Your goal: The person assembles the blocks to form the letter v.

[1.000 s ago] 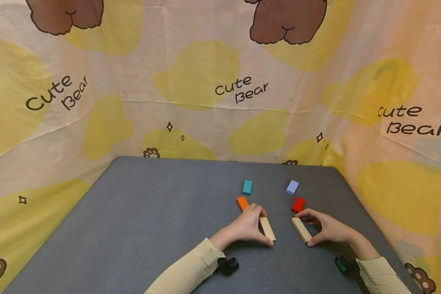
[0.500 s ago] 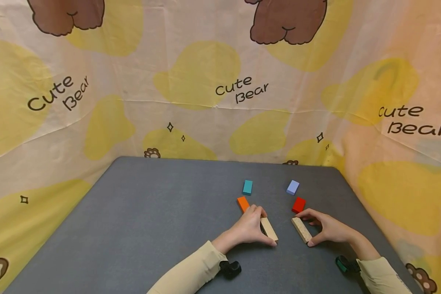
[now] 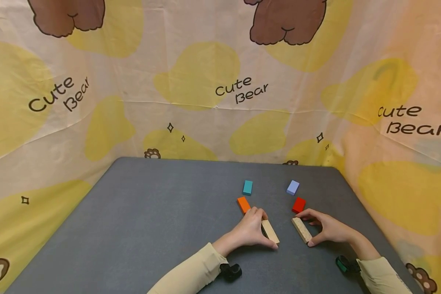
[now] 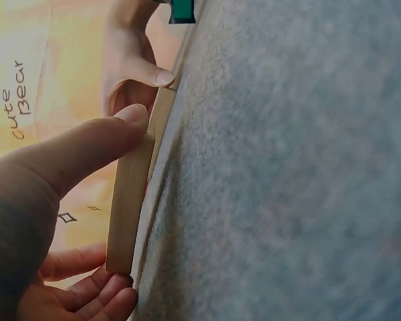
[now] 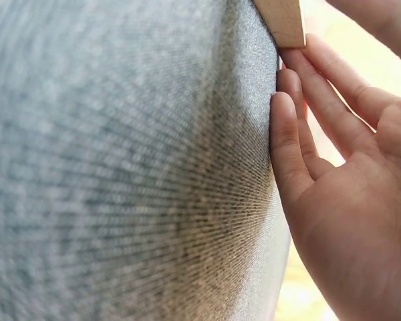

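Observation:
My left hand (image 3: 248, 229) pinches a pale wooden block (image 3: 270, 232) by its two ends, thumb at the near end and fingers at the far one. In the left wrist view that wooden block (image 4: 127, 207) spans thumb to fingertips, close over the table. To the right, my right hand (image 3: 328, 228) grips a second wooden block (image 3: 301, 230) the same way, end to end. The two blocks lie apart, both slanting. In the right wrist view only one end of the right block (image 5: 287, 23) shows, at the fingertips (image 5: 295, 43).
On the grey table (image 3: 150, 212) an orange block (image 3: 243, 204) lies just beyond my left hand, with a teal block (image 3: 247, 187) behind it. A red block (image 3: 298, 205) sits by my right fingertips, and a light blue block (image 3: 292, 187) is farther back. A printed cloth (image 3: 206, 134) hangs behind.
My left hand has moved slightly to the right and toward me with its wooden block. The right hand and its block have stayed in place.

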{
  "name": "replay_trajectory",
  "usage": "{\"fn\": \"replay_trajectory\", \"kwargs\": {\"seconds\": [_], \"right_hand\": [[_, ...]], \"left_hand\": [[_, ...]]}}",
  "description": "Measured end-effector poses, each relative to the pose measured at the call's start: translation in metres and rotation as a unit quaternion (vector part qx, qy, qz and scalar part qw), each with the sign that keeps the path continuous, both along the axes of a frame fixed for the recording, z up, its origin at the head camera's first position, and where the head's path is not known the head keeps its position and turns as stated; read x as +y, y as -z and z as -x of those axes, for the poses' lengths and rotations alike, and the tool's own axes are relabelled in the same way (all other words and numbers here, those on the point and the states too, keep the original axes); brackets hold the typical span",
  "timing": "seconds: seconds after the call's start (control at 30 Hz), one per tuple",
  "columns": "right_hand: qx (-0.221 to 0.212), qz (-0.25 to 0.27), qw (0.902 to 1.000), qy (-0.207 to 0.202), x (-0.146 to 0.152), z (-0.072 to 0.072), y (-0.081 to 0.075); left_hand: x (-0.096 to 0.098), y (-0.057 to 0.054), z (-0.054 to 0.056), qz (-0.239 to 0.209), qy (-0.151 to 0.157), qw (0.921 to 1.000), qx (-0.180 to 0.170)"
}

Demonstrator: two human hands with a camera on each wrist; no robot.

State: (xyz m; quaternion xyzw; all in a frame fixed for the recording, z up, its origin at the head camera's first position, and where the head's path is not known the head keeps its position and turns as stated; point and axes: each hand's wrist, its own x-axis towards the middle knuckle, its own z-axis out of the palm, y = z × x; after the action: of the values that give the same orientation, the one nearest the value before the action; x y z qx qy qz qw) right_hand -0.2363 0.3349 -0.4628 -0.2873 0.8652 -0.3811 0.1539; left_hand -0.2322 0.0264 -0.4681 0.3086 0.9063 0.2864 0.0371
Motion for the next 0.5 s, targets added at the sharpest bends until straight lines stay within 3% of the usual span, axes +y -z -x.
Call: {"fn": "replay_trajectory", "kwargs": {"seconds": [0.5], "right_hand": [[0.001,0.0,1.0,-0.001,0.0005,0.0019,0.0013]], "left_hand": [[0.0017,0.0029,-0.0027,0.013,0.0,0.9999,0.002]]}}
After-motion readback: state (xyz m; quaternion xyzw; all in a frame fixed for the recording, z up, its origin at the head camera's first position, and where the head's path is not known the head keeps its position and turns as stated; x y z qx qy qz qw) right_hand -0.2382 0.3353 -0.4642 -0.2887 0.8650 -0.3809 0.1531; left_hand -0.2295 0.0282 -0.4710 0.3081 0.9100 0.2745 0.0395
